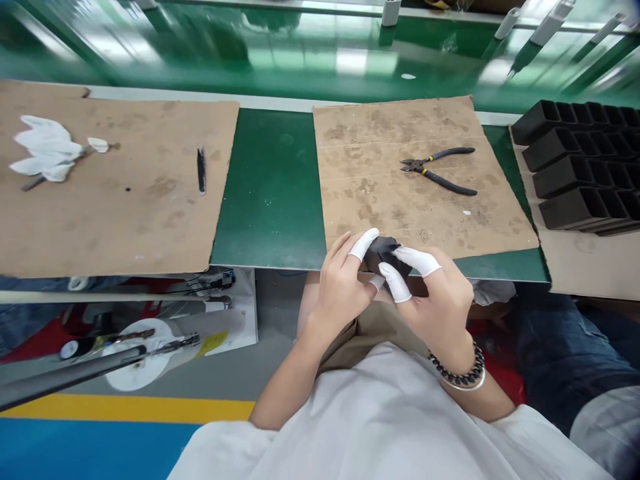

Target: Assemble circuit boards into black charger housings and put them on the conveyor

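Observation:
Between both hands, at the table's front edge, is a small black box-like part (383,252). My left hand (343,283) grips it from the left, with white finger cots on the thumb and index finger. My right hand (435,293) presses on its right side with thumb and index finger, also in white cots; the wrist wears a dark beaded bracelet. Fingers hide much of the part. Beyond the hands, side cutters (440,170) with dark grips lie with handles spread on a stained cardboard sheet (360,153).
Several rows of black hollow box parts (580,207) stand at the right on cardboard. On the left cardboard (165,233) lie black tweezers (201,172) and a pile of white finger cots (47,150). A person's jeans-clad leg (555,353) shows at the right.

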`<action>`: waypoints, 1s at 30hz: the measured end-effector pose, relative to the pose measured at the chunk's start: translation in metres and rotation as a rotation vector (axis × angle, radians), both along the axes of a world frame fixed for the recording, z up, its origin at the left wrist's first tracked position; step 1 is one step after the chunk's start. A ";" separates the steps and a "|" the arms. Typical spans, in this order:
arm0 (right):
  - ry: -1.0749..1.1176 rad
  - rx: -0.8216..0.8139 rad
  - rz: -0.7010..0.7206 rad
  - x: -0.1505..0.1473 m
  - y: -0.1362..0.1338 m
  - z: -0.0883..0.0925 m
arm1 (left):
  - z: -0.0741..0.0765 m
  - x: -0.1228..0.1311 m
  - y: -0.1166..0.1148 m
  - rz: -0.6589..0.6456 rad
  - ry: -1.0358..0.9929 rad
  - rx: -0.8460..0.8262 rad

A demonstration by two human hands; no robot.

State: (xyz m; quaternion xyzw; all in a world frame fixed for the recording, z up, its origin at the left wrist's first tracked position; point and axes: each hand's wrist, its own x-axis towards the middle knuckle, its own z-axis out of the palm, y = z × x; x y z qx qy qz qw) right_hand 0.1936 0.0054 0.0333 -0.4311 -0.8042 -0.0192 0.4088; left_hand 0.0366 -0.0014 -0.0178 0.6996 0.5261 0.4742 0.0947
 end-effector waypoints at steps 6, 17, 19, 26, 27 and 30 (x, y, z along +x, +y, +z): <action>-0.058 -0.345 0.242 0.022 0.034 0.043 | 0.009 -0.021 0.006 -0.298 -0.143 -0.243; 0.292 -1.232 0.579 -0.012 0.097 0.047 | 0.021 -0.035 0.010 -0.415 -0.441 -0.537; 0.408 -1.171 0.546 -0.004 0.085 0.045 | 0.019 -0.034 0.010 -0.391 -0.504 -0.504; 0.608 -0.789 0.346 0.011 0.023 0.018 | 0.022 -0.021 0.005 -0.287 -0.743 -0.453; 0.579 -0.766 0.346 0.009 0.017 0.012 | 0.021 -0.021 0.005 -0.283 -0.757 -0.451; 0.468 -0.694 0.389 0.004 0.008 0.000 | 0.013 -0.023 0.006 -0.295 -0.724 -0.422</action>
